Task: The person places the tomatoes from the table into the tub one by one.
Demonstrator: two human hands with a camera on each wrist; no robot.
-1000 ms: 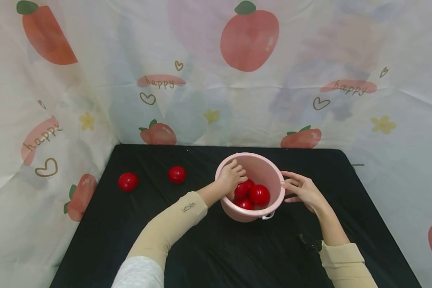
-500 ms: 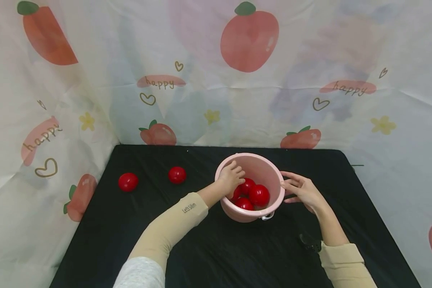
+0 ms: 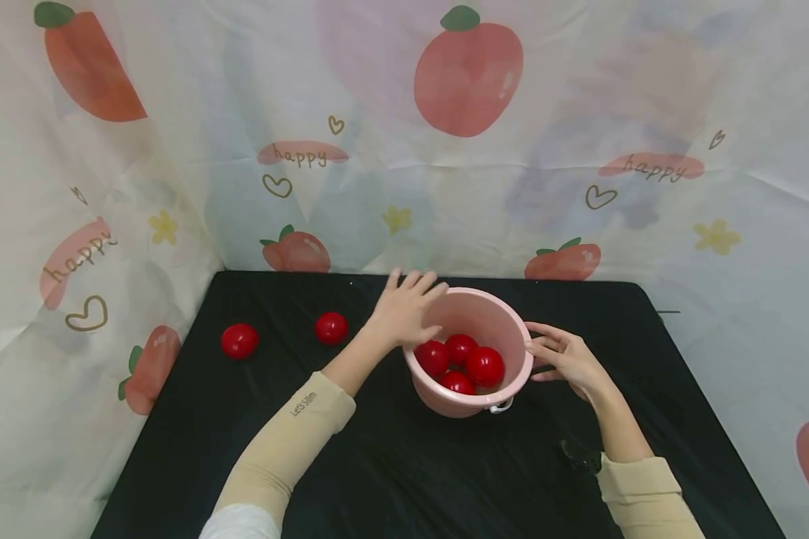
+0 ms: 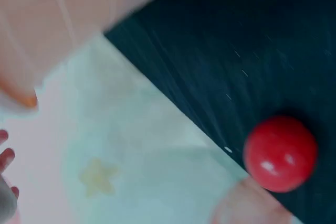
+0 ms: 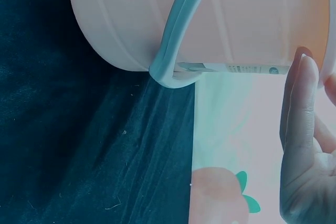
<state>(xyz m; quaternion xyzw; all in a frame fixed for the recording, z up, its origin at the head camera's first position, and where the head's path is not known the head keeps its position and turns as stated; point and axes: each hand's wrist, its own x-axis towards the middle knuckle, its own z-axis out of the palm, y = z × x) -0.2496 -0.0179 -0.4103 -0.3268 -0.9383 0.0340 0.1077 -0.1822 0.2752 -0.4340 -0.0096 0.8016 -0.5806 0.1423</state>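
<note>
A pink bucket [image 3: 461, 408] stands on the black table with several shiny red balls [image 3: 485, 367] inside. My left hand [image 3: 401, 311] is over the bucket's left rim, fingers spread and holding nothing. In the left wrist view its fingertips show at the lower left edge, away from the bucket wall [image 4: 73, 19]. My right hand [image 3: 566, 359] holds the bucket's right rim, its fingers [image 5: 302, 103] lying along the outside just below the lip. Left of the bucket lie two more red balls, a nearer one [image 3: 331, 328] and a farther one [image 3: 240, 341].
The bucket's pale handle [image 5: 176, 30] hangs down its side. A printed cloth backdrop [image 3: 472, 209] rises behind the table's [image 3: 391, 479] back edge and along its left side. A small dark object [image 3: 580, 455] is beside the right forearm.
My left hand has come up out of the bucket and moved back and left, spreading its fingers. The ball it covered now shows inside at the left. My right hand stays put.
</note>
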